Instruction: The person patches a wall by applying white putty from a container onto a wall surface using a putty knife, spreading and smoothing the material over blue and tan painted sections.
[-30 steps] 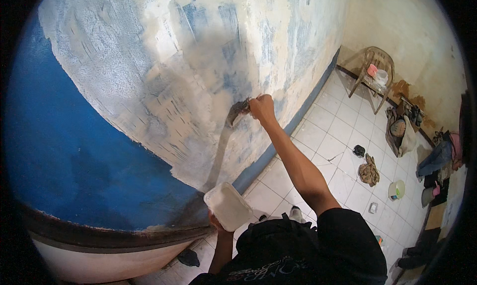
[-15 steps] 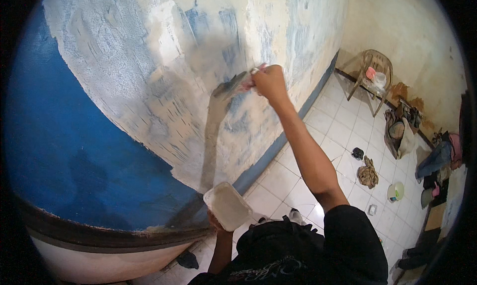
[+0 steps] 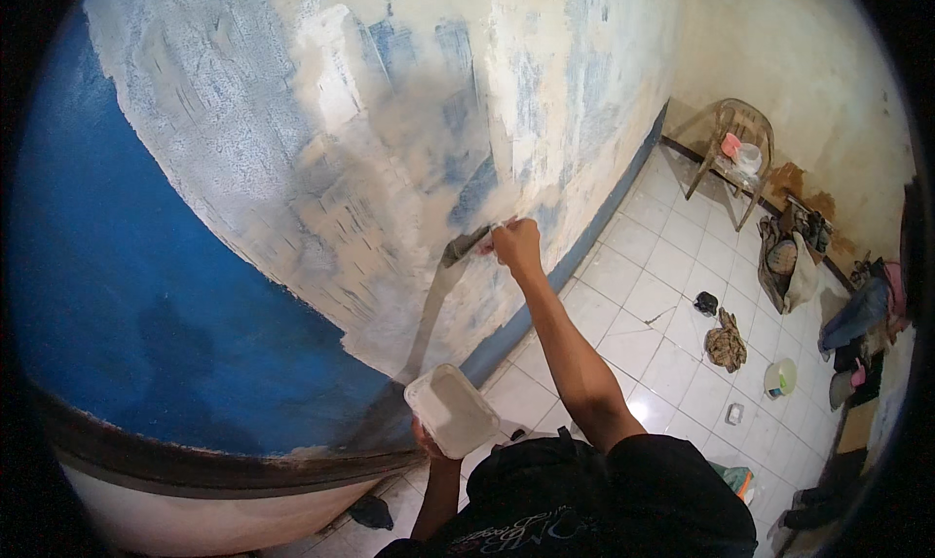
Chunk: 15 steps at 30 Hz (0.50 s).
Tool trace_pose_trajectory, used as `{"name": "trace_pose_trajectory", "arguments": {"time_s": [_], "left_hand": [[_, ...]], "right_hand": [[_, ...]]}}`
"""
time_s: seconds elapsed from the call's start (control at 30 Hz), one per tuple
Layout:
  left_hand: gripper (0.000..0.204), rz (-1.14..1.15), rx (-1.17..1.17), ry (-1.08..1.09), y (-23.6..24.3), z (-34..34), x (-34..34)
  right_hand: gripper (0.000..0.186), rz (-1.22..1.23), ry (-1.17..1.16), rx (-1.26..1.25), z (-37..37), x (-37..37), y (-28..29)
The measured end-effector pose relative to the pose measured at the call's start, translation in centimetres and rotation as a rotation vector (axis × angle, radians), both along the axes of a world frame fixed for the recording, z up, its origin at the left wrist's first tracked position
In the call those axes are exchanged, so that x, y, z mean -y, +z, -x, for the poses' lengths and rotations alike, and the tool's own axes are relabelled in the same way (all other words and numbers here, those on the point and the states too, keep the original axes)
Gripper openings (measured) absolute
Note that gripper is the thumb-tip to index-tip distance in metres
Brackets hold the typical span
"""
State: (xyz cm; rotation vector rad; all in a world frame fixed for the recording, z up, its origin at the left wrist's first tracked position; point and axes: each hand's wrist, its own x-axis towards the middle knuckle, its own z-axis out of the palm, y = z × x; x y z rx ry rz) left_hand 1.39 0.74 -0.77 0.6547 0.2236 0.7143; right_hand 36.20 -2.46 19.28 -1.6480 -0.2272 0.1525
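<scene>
My right hand (image 3: 518,244) grips a putty knife (image 3: 466,247), its blade held at the wall (image 3: 429,139) low in the middle of the view. Patchy cream and white filler covers the wall there, with blue showing through in streaks. To the left, bare blue paint (image 3: 195,295) meets the filler along a curved edge. Closer to my body, my left hand (image 3: 427,441) holds a whitish rectangular tub (image 3: 417,402) from below and the side, tilted towards the wall. Pale material coats the inside of the tub. Most of the left fingers are hidden behind it.
A brown chair (image 3: 740,130) with pink and white items stands at the far right corner. White floor tiles (image 3: 628,349) carry a crumpled brown cloth (image 3: 726,342), a black bundle (image 3: 705,303) and a pale bowl (image 3: 779,377). A dark ledge (image 3: 185,456) runs along the lower left.
My right hand has moved down the wall with the putty knife, and its forearm has drawn in lower. The tub in my left hand has shifted slightly down and right.
</scene>
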Motion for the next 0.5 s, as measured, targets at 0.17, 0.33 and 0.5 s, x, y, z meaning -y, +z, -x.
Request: {"name": "trace_pose_trajectory", "arguments": {"time_s": [0.17, 0.33, 0.5], "left_hand": [[0.065, 0.075, -0.013, 0.004, 0.2, 0.2, 0.0], [0.064, 0.159, -0.041, 0.015, -0.6, 0.4, -0.7], [0.062, 0.224, -0.036, 0.008, -1.3, 0.0, -1.1]], "right_hand": [[0.029, 0.021, -0.176, 0.195, -1.2, -3.5, 4.5], [0.020, -0.055, -0.213, 0.286, -1.4, -2.4, 11.5], [0.028, -0.260, -0.004, 0.137, -0.3, 6.2, 13.2]]}}
